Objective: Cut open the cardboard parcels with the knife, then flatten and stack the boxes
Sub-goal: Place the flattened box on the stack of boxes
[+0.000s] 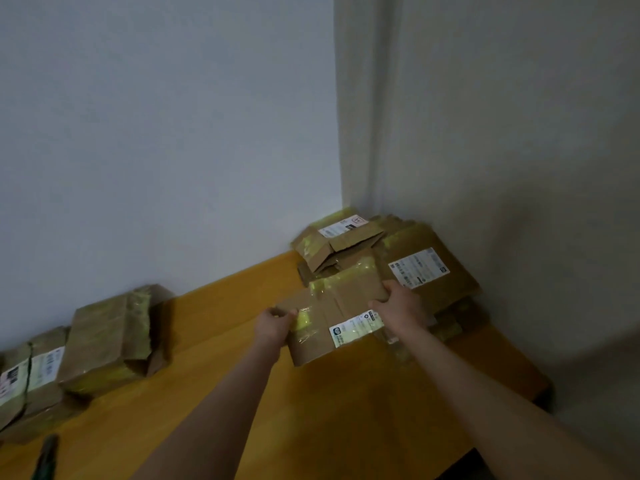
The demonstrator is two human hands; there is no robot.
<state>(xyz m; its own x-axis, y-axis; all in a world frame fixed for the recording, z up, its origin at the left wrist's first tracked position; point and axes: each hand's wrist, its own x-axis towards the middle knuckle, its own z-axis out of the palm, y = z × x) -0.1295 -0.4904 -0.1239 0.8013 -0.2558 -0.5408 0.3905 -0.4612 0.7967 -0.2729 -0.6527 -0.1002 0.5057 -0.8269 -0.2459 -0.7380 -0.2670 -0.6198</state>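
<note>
Fingers [284, 311] of the left hand [273, 325] curl over the near-left edge of a flattened brown cardboard box with a white shipping label [332, 306], and the right hand [398, 304] grips its far-right edge. Why both ends? — Desk

By the look of it, a two-ended hold keeps the limp, taped sheet level while it is set down flat. The box hangs low over the orange wooden tabletop [221, 375], its far end reaching the heap of flattened brown boxes [429, 268] in the wall corner. Whether it touches the heap, I cannot tell. — Photographer

Why pile them in that corner? — Desk

Two walls likely serve as a backstop, so the loose sheets cannot slide off. The sealed, tape-wrapped brown parcels [107, 337] stand in a row against the left wall, well apart from the heap, which keeps cut and uncut stock from mixing. A dark slim tool [46, 452], probably the knife but blurred, lies at the near-left edge of the tabletop, away from both hands; stacking calls for no blade. — Photographer

How far along? — Desk

This box is at the stacking step; the row of parcels looks uncut. — Photographer
</note>
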